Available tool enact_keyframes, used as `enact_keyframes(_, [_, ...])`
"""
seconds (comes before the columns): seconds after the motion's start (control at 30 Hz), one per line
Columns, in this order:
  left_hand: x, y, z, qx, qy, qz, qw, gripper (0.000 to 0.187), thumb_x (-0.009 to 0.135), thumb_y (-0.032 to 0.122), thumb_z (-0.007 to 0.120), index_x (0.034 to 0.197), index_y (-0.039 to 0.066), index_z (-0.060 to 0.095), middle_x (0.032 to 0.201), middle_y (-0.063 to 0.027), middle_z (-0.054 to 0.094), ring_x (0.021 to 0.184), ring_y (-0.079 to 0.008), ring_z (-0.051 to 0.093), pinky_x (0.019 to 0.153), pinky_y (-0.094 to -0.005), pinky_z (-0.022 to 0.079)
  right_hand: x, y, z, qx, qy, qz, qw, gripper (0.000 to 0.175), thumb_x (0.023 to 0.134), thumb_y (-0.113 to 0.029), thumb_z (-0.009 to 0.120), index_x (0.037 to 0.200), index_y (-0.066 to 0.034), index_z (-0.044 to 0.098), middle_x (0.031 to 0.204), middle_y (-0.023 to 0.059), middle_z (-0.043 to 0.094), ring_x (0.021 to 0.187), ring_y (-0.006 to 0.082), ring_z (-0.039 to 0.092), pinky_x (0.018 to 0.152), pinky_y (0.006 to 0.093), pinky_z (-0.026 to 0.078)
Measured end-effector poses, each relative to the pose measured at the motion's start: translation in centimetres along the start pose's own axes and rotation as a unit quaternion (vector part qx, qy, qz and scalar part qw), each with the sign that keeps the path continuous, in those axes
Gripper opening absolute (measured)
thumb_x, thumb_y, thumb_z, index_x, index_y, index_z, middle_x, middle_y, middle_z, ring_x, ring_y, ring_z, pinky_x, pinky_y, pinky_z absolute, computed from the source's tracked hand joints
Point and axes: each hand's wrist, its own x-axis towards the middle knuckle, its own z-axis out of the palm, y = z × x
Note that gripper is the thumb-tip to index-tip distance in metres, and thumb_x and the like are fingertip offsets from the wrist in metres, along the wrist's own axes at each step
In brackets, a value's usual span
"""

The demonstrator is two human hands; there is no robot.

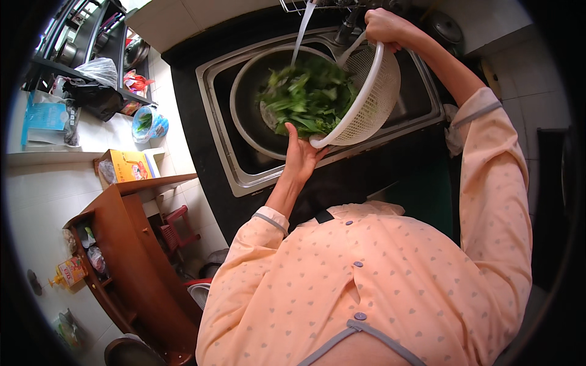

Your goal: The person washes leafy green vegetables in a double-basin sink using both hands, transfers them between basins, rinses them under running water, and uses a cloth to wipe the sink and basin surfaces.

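Note:
A white plastic colander (378, 100) is tipped steeply on its side over a round metal basin (237, 110). My right hand (385, 28) grips its upper end by the rim and handle. At the lower end, my left hand (303, 154) supports the rim, fingers beneath it and thumb raised beside the leaves. Green leafy vegetables (311, 94) spill from the colander's mouth into the basin, blurred by motion. A stream of water (300, 34) runs down onto them. The basin stands in the left part of a stainless steel sink (215, 132), and greens hide much of its inside.
A dark faucet (345, 29) rises behind the sink, near a wire rack (297, 7). The black countertop (192, 91) surrounds the sink. To the left are a patterned bin (155, 124), a yellow box (130, 165) and a brown wooden cabinet (142, 256). A lidded pot (445, 27) sits back right.

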Motion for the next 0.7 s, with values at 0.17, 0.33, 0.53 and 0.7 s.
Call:
enact_keyframes(0.17, [0.3,-0.1,-1.0,0.05,-0.031,-0.04,0.997,0.088,0.082,0.073,0.027,0.131,0.0,0.038,0.128,-0.012,0.05,0.123,-0.0251,0.041,0.106,-0.0462,0.022,-0.6,-0.3,0.2,0.126,0.033,0.005,0.991,0.008,0.062,0.0,0.053,0.061,0.0079,0.051,0.043,0.016,0.048,0.033,0.0266,0.054,0.028,0.0364,0.04])
enact_keyframes(0.33, [0.5,0.2,-0.7,0.024,-0.07,0.012,0.997,0.047,0.09,0.045,0.051,0.119,0.008,0.049,0.112,-0.0044,0.06,0.1,-0.0161,0.057,0.091,-0.0331,0.042,-1.9,-0.1,-0.3,0.112,0.122,-0.023,0.986,0.01,0.06,0.001,0.052,0.062,0.011,0.052,0.043,0.0173,0.046,0.029,0.0257,0.049,0.028,0.0373,0.038])
enact_keyframes(0.53, [0.7,0.5,0.4,0.09,-0.026,-0.062,0.994,0.039,0.084,0.023,0.061,0.116,0.003,0.049,0.104,-0.0062,0.061,0.093,-0.0149,0.061,0.082,-0.0288,0.048,-2.1,0.6,-0.4,0.033,0.057,-0.025,0.998,0.02,0.061,-0.001,0.053,0.076,0.0111,0.058,0.053,0.0181,0.053,0.032,0.0235,0.051,0.03,0.0348,0.04])
enact_keyframes(0.7, [0.5,1.6,0.3,0.147,-0.023,-0.033,0.988,0.033,0.084,0.012,0.057,0.114,-0.002,0.052,0.104,-0.0085,0.06,0.093,-0.0177,0.059,0.081,-0.0285,0.048,-4.2,1.4,0.2,0.132,0.139,0.019,0.981,0.046,0.063,-0.005,0.053,0.107,0.0079,0.058,0.06,0.0164,0.059,0.034,0.0184,0.051,0.032,0.0297,0.042])
